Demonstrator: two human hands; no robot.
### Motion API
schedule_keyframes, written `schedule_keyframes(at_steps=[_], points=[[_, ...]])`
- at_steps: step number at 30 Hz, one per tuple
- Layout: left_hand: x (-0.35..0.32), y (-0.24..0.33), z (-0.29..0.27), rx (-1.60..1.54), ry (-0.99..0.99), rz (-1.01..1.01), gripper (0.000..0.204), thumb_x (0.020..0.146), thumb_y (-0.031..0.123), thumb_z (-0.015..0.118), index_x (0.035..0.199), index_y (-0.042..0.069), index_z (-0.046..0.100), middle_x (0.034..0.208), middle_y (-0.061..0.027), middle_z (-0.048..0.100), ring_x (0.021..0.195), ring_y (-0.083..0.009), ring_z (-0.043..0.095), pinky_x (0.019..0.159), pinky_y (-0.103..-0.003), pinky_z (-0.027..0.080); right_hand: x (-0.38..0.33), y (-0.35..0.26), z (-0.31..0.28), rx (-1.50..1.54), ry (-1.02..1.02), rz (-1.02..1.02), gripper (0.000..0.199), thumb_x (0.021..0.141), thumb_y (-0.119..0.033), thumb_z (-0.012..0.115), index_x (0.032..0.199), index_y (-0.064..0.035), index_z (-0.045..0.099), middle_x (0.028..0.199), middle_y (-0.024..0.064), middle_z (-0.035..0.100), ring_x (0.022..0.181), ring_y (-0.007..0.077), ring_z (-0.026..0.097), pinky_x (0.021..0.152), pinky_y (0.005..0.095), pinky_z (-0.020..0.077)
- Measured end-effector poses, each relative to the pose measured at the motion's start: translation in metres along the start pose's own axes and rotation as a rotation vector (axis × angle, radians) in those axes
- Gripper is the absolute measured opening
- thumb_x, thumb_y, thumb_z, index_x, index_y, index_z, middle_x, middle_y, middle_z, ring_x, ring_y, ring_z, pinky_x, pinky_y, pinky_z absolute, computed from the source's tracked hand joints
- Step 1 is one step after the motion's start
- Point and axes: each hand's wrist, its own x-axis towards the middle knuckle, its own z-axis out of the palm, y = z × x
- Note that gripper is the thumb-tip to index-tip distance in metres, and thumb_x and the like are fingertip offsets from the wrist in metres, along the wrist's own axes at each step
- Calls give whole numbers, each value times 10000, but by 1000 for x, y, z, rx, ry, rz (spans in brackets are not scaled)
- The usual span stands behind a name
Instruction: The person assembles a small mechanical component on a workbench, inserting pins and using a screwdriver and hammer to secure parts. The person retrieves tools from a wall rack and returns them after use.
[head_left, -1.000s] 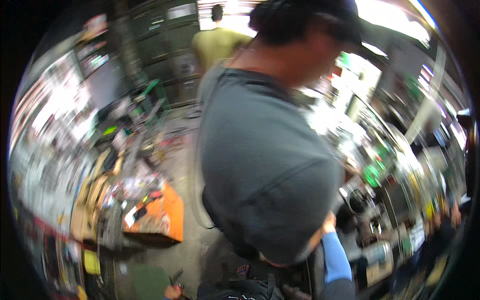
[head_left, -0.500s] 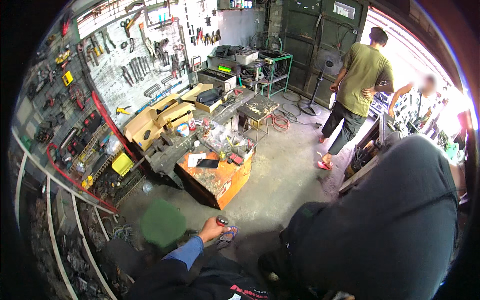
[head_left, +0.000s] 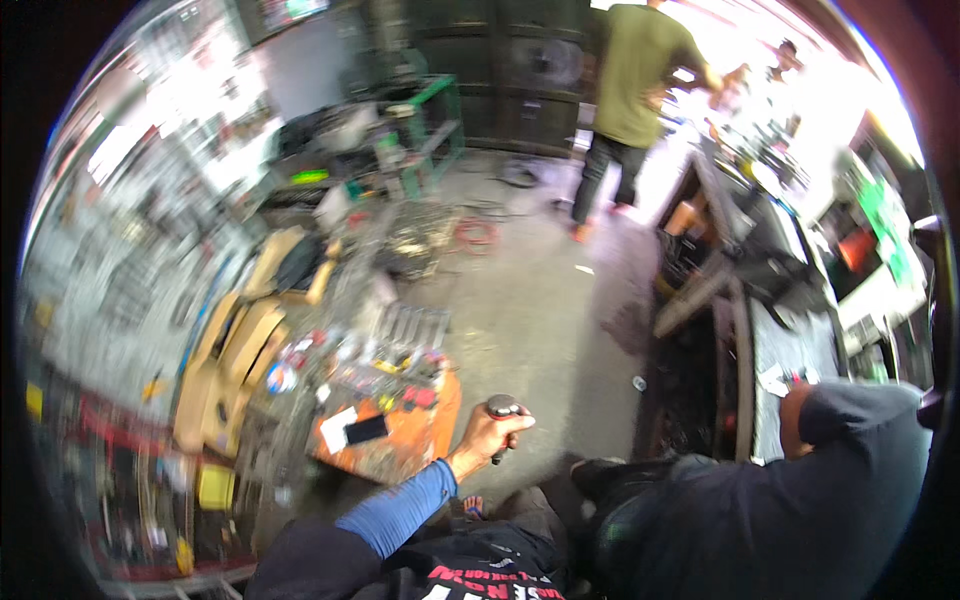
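Note:
My left hand [head_left: 487, 437] reaches forward from a blue sleeve [head_left: 400, 508] at the lower middle of the head view. It is closed around a short dark cylindrical tool [head_left: 502, 410] with a grey rounded top, held upright over the concrete floor [head_left: 540, 310]. Just left of the hand stands a low orange cart [head_left: 425, 435] littered with small parts, a white paper and a flat black device [head_left: 366, 430]. My right hand is out of sight.
A person in a dark grey shirt [head_left: 780, 510] bends over at the lower right beside a cluttered workbench [head_left: 790, 340]. Another person in a green shirt [head_left: 640, 70] stands at the far doorway. Wooden boxes [head_left: 240, 340] and tool-covered walls line the left.
The view has swung and blurred. The left hand, still gripping the tool, now sits higher and further right beside the orange cart. The dark-shirted person takes up less of the lower right.

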Motion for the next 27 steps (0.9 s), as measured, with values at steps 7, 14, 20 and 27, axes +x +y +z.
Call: schedule_keyframes(at_steps=[7, 14, 20, 27], points=[[172, 43, 50, 13, -61, -75, 175, 887, 36, 827, 1041, 44, 744, 755, -32, 672, 578, -136, 623, 544, -304, 529, 76, 0, 48, 233, 81, 373, 577, 946, -513, 668, 1276, -45, 743, 1199, 232, 749, 1115, 373, 712, 947, 489, 566], [321, 93, 10, 68, 28, -240, 129, 925, 128, 781, 1016, 79, 702, 667, -22, 570, 554, -186, 565, 551, -385, 514, 84, -22, 139, 504, -119, 713, 613, 915, -519, 689, 1268, -22, 755, 1234, 250, 748, 1161, 386, 717, 980, 483, 569], [461, 142, 37, 31, 61, -279, 177, 951, 263, 763, 970, 168, 614, 675, 32, 487, 586, -158, 496, 614, -383, 461, 148, -88, 139, 668, -117, 750, 644, 887, -525, 707, 1260, -3, 765, 1264, 264, 748, 1200, 396, 721, 1008, 478, 570], [642, 210, 122, 44, -110, -257, 137, 1025, 292, 704, 1014, 167, 650, 656, 37, 485, 565, -127, 492, 607, -369, 470, 290, -206, -41, 576, 386, 1001, 499, 874, -403, 759, 1194, -20, 774, 1228, 268, 751, 1203, 437, 706, 995, 510, 565]])
